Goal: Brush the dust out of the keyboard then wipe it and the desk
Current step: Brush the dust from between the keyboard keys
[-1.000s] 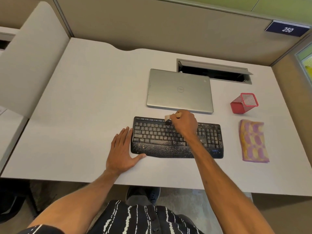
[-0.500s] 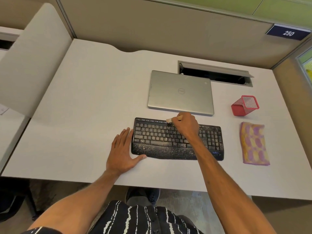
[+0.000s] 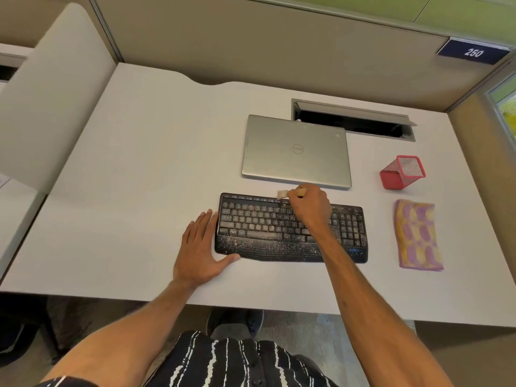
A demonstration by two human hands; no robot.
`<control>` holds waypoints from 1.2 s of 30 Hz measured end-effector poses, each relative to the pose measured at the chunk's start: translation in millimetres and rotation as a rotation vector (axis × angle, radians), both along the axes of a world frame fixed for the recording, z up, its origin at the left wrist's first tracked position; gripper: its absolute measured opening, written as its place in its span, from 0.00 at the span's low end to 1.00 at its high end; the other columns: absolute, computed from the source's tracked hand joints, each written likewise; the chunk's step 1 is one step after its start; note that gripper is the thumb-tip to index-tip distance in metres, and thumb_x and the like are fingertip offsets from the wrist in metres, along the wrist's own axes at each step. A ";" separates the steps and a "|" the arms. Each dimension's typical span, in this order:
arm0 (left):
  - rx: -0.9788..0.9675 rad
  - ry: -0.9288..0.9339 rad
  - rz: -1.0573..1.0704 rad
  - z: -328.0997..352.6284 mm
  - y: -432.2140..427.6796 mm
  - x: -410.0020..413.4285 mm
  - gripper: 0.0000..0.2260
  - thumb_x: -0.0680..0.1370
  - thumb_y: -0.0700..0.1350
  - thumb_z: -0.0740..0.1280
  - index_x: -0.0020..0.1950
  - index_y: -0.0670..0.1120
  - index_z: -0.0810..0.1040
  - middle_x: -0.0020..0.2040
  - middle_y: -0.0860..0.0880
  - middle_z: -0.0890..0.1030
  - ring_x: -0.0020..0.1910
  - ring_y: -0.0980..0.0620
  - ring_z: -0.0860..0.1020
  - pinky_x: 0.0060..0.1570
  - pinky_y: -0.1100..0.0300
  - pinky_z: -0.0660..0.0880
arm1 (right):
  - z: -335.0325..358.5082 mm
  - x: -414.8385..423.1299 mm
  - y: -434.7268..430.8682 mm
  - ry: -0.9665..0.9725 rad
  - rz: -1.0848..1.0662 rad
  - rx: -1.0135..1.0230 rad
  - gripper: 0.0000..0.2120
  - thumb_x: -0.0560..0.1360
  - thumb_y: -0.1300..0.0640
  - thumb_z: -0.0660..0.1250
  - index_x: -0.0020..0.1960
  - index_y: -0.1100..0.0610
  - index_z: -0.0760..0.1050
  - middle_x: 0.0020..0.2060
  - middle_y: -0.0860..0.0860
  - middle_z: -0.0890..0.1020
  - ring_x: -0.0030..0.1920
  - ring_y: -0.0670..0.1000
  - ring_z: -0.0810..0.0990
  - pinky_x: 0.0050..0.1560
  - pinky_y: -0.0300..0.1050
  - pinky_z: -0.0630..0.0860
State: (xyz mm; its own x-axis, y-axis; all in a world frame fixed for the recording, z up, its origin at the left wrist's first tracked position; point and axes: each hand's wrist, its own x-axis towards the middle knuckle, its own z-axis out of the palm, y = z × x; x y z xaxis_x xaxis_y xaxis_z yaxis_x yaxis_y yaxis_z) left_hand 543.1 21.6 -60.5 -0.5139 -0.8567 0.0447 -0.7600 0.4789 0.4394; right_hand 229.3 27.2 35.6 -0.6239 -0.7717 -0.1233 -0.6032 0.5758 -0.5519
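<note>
The black keyboard (image 3: 259, 227), speckled all over with pale dust, lies just right of the frame's centre on the white desk (image 3: 139, 191), its long front edge set back from the desk's near edge with a bare strip between. The right hand (image 3: 310, 209) reaches over the key rows, its grip closed round a small brush (image 3: 282, 194) whose pale bristles sit at the keyboard's upper edge, near the middle; a stub of wooden handle shows beyond the knuckles. The left hand (image 3: 201, 247) lies flat on the desk against the keyboard's left end, grip wide, fingers straight along the side and thumb touching the lower left corner. Left of that hand the desk runs bare up to the side panel at the frame's left. Just above the keyboard, with a narrow gap, lies a shut silver laptop (image 3: 296, 152). Behind its upper right corner a cable hatch (image 3: 351, 121) stands with its lid raised; the inside is dark, and a small pale thing at its left end cannot be made out. At the right a red mesh pen holder (image 3: 402, 173) lies tipped on its side, mouth toward the upper right, showing only its own mesh. Below it, well apart from the keyboard's right end, a folded pink-and-yellow cloth (image 3: 417, 236) lies flat.
</note>
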 end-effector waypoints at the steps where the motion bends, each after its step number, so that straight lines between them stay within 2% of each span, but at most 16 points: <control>1: -0.001 0.001 0.000 0.0 0.1 0.0 0.55 0.75 0.79 0.68 0.90 0.48 0.53 0.90 0.49 0.54 0.89 0.50 0.51 0.87 0.43 0.53 | -0.6 -0.3 1.0 0.008 -0.012 -0.009 0.09 0.79 0.45 0.69 0.46 0.49 0.83 0.31 0.44 0.82 0.31 0.46 0.80 0.33 0.40 0.74; 3: -0.002 -0.003 0.003 0.6 0.2 0.0 0.55 0.75 0.79 0.67 0.90 0.48 0.53 0.90 0.49 0.55 0.89 0.50 0.51 0.87 0.43 0.53 | -2.5 -1.4 2.4 0.012 -0.005 0.021 0.09 0.79 0.46 0.70 0.47 0.51 0.83 0.32 0.45 0.82 0.32 0.47 0.81 0.33 0.41 0.75; 6: 0.000 -0.001 0.002 0.3 0.3 0.2 0.55 0.75 0.79 0.67 0.90 0.48 0.53 0.90 0.49 0.55 0.89 0.50 0.51 0.87 0.42 0.53 | 0.6 -3.4 2.6 -0.007 0.000 0.056 0.10 0.76 0.46 0.71 0.41 0.52 0.81 0.30 0.46 0.83 0.32 0.49 0.83 0.36 0.43 0.80; 8: 0.003 0.000 0.000 0.7 0.2 0.7 0.55 0.75 0.79 0.67 0.90 0.49 0.52 0.90 0.49 0.54 0.89 0.50 0.51 0.87 0.42 0.53 | 3.0 -4.0 1.1 0.000 -0.018 0.032 0.10 0.76 0.46 0.71 0.40 0.51 0.81 0.29 0.45 0.82 0.32 0.48 0.82 0.35 0.42 0.79; 11: 0.012 0.003 -0.003 -0.3 0.1 0.9 0.55 0.75 0.79 0.67 0.90 0.49 0.52 0.90 0.49 0.54 0.89 0.50 0.50 0.87 0.42 0.53 | 1.4 -4.6 2.8 0.016 -0.031 -0.002 0.09 0.78 0.47 0.70 0.43 0.50 0.82 0.30 0.44 0.81 0.31 0.46 0.80 0.32 0.39 0.72; 16: 0.010 0.002 0.001 -1.0 0.0 0.6 0.55 0.75 0.80 0.67 0.90 0.49 0.52 0.90 0.49 0.54 0.89 0.50 0.50 0.87 0.42 0.53 | 0.6 -7.7 3.9 -0.006 0.005 0.066 0.09 0.76 0.47 0.71 0.42 0.52 0.82 0.29 0.47 0.82 0.30 0.48 0.81 0.32 0.39 0.74; 22: 0.004 0.000 0.000 0.7 0.7 0.3 0.55 0.75 0.79 0.68 0.90 0.49 0.52 0.90 0.50 0.55 0.89 0.50 0.51 0.87 0.42 0.53 | -3.1 -10.7 7.9 -0.014 -0.011 0.017 0.08 0.79 0.47 0.69 0.46 0.50 0.82 0.29 0.43 0.80 0.29 0.45 0.78 0.32 0.38 0.70; 26: 0.004 0.026 0.004 2.1 1.7 0.0 0.54 0.75 0.78 0.69 0.90 0.50 0.54 0.90 0.50 0.56 0.89 0.50 0.53 0.87 0.42 0.54 | 0.8 -8.8 9.3 -0.028 -0.011 -0.002 0.10 0.78 0.47 0.69 0.41 0.50 0.82 0.28 0.45 0.81 0.28 0.46 0.78 0.32 0.39 0.71; 29: 0.000 0.029 0.003 3.3 2.4 -0.2 0.54 0.75 0.78 0.69 0.90 0.50 0.54 0.90 0.50 0.56 0.89 0.50 0.53 0.87 0.42 0.54 | 2.9 -7.2 3.1 -0.083 0.006 -0.021 0.09 0.80 0.48 0.68 0.44 0.49 0.82 0.30 0.46 0.82 0.29 0.46 0.78 0.32 0.39 0.71; 32: 0.009 0.030 -0.002 3.6 2.2 0.2 0.54 0.75 0.78 0.68 0.90 0.50 0.53 0.90 0.50 0.55 0.89 0.50 0.52 0.87 0.43 0.53 | -1.2 -5.9 -4.1 -0.145 0.024 0.050 0.08 0.78 0.47 0.69 0.47 0.50 0.82 0.32 0.45 0.82 0.29 0.46 0.77 0.33 0.40 0.71; 36: 0.012 0.026 -0.005 2.6 1.6 0.2 0.54 0.75 0.79 0.68 0.90 0.50 0.54 0.90 0.50 0.55 0.89 0.50 0.52 0.87 0.43 0.54 | 2.5 -10.1 -6.4 -0.049 -0.144 0.072 0.12 0.77 0.49 0.69 0.37 0.52 0.77 0.26 0.45 0.73 0.26 0.47 0.70 0.33 0.39 0.70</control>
